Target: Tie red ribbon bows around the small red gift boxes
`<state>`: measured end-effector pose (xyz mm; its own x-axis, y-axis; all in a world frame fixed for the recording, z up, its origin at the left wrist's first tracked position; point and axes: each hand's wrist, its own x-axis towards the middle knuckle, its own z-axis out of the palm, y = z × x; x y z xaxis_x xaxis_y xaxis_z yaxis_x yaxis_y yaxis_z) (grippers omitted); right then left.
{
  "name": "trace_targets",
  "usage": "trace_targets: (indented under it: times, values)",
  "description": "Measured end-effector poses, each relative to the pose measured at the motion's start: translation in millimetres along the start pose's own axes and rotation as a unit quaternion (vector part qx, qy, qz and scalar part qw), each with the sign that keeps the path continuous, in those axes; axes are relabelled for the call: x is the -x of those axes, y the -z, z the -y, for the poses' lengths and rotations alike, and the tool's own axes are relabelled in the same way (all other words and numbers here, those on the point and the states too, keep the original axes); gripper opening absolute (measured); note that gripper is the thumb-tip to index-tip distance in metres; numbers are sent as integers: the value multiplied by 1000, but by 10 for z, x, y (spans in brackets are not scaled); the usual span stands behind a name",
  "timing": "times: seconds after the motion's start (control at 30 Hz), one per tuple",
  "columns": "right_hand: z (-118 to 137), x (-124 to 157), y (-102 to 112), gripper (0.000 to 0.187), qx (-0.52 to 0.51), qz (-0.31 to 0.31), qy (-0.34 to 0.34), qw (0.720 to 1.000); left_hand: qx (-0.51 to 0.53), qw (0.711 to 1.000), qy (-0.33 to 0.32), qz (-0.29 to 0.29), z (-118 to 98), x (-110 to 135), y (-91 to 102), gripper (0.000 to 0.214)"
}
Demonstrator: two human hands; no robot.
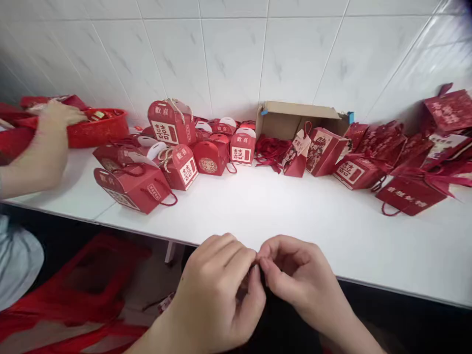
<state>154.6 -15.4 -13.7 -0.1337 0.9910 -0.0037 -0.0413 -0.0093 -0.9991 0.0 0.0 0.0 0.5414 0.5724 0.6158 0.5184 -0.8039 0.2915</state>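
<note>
At the table's front edge my left hand (217,287) and my right hand (300,275) meet fingertip to fingertip. The fingers of both hands are pinched. Whatever lies between them is too small and hidden to name. Beyond my hands, nearest on the left, a red gift box (138,184) with a cord handle lies tipped on the white table (254,211). Beside it stands another red box (180,167) with a white label. On the right, a red box with a ribbon (409,194) rests near several similar ones.
A cardboard box (295,113) stands against the tiled wall, with dark red ribbons (272,150) in front. At far left, another person's arm (42,152) reaches over a red basket (99,132). A red stool (99,275) is below the table.
</note>
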Motion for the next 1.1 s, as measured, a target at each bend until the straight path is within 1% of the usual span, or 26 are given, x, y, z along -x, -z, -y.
trace_targets:
  times: [0.13,0.33,0.53,0.7,0.83,1.0,1.1]
  values:
    - [-21,35,-29,5,22,-9,9,1000,-17,1000,-10,-9,30,1,-14,17]
    - [-28,42,-23,4,38,-21,26,999,-29,999,-16,-6,52,25,-16,18]
    - [-44,36,-34,5,38,-28,23,999,-3,1000,-10,12,62,24,-13,16]
    - [-81,36,-40,5,38,-30,31,998,-6,1000,-5,2,73,19,-28,16]
    - [-100,32,-44,5,41,-40,44,997,-4,1000,-8,6,80,24,-30,18]
    - [-52,41,-60,5,48,-37,33,998,-17,1000,-7,-3,81,25,-24,18]
    - [-12,53,-75,6,51,-26,24,998,-20,1000,1,10,88,19,-22,18]
